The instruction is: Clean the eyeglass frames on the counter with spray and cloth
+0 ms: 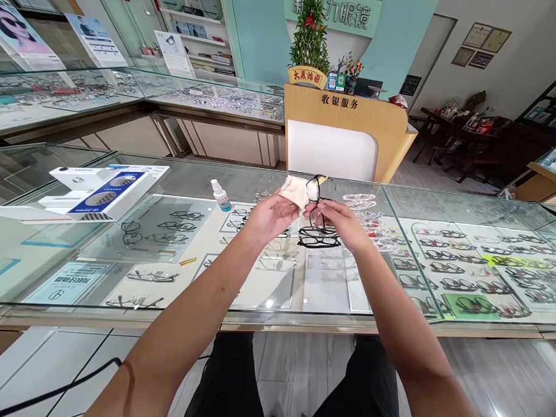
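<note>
My left hand (274,217) holds a cream cleaning cloth (293,189) between thumb and fingers, above the glass counter. In my right hand (344,222) is a pair of dark-framed eyeglasses (313,190), pinched and turned upright, with one lens beside the cloth. Whether the cloth touches that lens I cannot tell. Below the hands, black eyeglass frames (319,241) are visible. To the left of my left hand stands a small spray bottle (221,197) with a white cap and blue liquid.
An opened white and blue box (109,198) lies on the left of the glass display counter (260,320). Clear-framed glasses (359,201) are right of my hands, and a yellow pencil-like stick (188,261) is to the left. Across the aisle stands a wooden cashier desk (349,110).
</note>
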The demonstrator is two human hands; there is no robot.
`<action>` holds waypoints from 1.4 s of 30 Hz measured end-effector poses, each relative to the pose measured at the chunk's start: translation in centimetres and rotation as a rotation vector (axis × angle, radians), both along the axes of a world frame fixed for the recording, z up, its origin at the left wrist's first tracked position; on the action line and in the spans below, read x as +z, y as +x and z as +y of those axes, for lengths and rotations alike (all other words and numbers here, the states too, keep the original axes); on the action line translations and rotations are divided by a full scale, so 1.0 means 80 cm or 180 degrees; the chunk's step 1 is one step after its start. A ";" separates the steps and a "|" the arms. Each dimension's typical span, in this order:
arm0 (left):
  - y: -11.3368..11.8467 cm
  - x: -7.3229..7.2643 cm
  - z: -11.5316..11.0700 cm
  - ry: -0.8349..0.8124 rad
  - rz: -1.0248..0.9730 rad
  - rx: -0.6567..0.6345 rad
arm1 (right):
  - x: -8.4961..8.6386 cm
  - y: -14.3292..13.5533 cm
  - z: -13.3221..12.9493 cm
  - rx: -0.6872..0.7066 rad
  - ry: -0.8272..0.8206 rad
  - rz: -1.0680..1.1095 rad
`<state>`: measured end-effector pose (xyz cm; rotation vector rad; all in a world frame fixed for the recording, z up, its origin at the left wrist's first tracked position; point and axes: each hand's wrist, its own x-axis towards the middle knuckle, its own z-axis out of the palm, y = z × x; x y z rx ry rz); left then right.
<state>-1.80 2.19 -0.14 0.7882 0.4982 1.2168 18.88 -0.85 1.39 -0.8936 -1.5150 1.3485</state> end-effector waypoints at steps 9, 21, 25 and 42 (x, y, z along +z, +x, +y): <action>0.005 -0.007 -0.002 0.0324 0.0331 0.0061 | -0.011 -0.006 0.003 0.0107 0.0164 -0.0128; 0.013 -0.010 -0.010 0.0474 0.0542 0.0063 | -0.006 -0.011 -0.004 0.0278 0.0356 -0.0341; 0.015 -0.010 -0.010 0.0565 0.0610 0.0072 | -0.012 -0.014 0.000 0.0337 0.0405 -0.0315; 0.011 0.000 -0.022 0.0613 0.0590 -0.0133 | -0.011 -0.018 -0.007 0.0521 -0.0108 -0.0101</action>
